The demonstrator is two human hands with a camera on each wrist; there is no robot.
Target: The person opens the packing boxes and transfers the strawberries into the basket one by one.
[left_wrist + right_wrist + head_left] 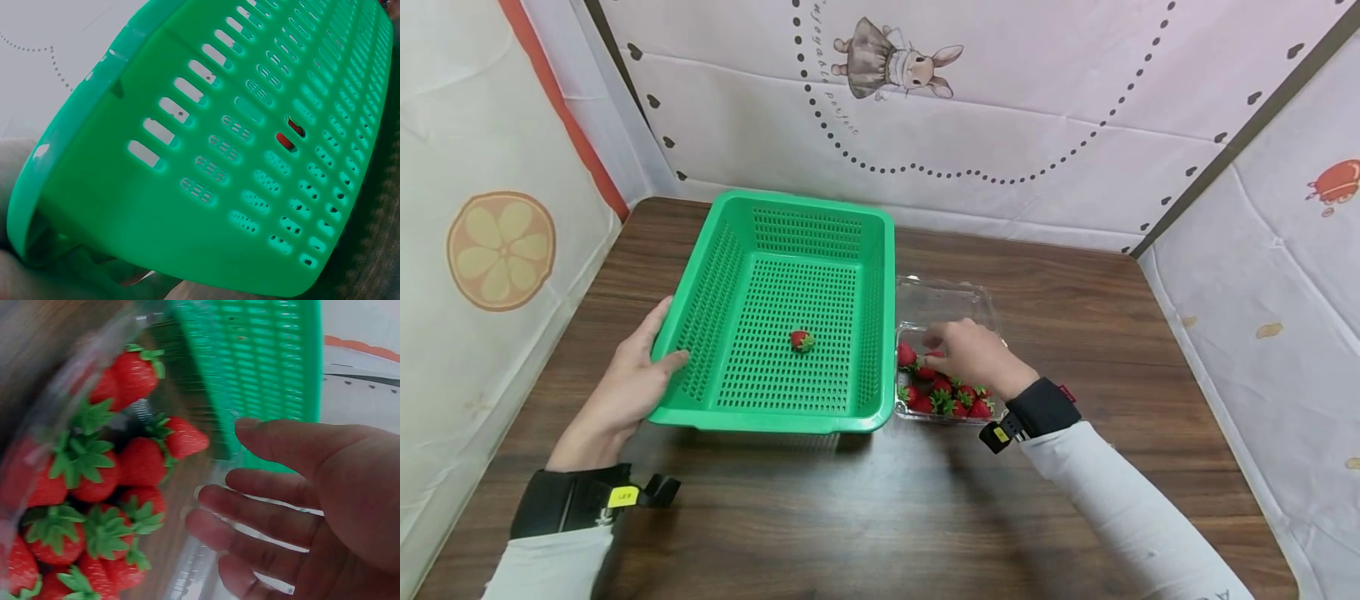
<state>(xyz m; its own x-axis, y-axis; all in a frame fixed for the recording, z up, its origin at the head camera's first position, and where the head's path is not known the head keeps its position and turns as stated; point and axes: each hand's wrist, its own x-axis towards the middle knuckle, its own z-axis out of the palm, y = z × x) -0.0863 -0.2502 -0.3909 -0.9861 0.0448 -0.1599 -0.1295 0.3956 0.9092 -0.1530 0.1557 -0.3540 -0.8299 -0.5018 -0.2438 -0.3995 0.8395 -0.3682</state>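
A green perforated basket (865, 333) stands on the wooden table with one strawberry (802, 340) on its floor. My left hand (658, 367) grips the rim at the basket's near left corner, thumb over the edge. The left wrist view shows the basket's outer wall (250, 156), with the strawberry (286, 139) red through the slots. Right of the basket lies a clear plastic box (947, 293) with its lid folded back and several strawberries (951, 404) inside. My right hand (942, 354) hovers over them. In the right wrist view this hand (215, 465) has relaxed fingers (269, 519), holds nothing, and is just above the strawberries (144, 462).
Printed fabric walls close in the table on the left, back and right. Bare wood (865, 517) stretches between the basket and the near edge, and more lies right of the box.
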